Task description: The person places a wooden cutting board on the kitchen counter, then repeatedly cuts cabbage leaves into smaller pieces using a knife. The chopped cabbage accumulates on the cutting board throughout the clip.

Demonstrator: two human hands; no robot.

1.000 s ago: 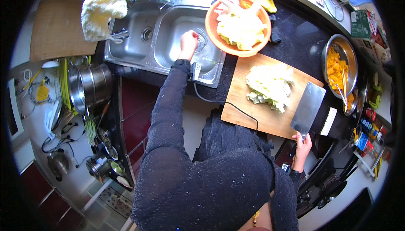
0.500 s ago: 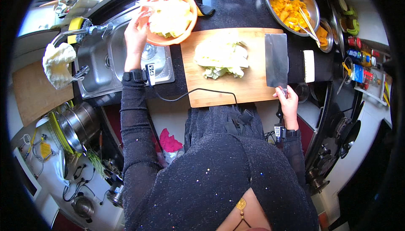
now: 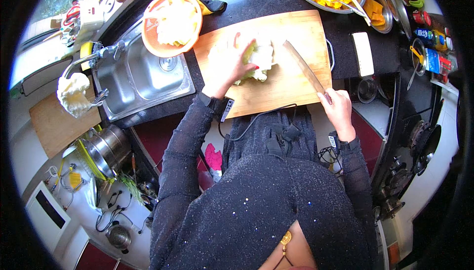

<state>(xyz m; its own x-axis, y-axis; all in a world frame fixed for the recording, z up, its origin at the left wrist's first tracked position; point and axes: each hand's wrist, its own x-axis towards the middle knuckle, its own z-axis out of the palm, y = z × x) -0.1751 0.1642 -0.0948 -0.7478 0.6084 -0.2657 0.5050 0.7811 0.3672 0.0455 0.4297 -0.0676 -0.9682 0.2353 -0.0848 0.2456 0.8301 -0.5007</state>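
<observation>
On the wooden cutting board [image 3: 276, 87] the left hand [image 3: 228, 67] presses down pale cabbage [image 3: 259, 57], while the right hand [image 3: 338, 109] at four o'clock grips a cleaver [image 3: 302, 67].

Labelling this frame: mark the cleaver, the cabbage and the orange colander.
cleaver [image 3: 302, 67], head view, middle of the blade.
cabbage [image 3: 261, 57], head view, pale leaves right of the left hand.
orange colander [image 3: 152, 29], head view, bare left inner wall.

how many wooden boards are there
2: one cutting board on the dark counter under the cabbage, another board left of the sink. More may be hidden.
</observation>
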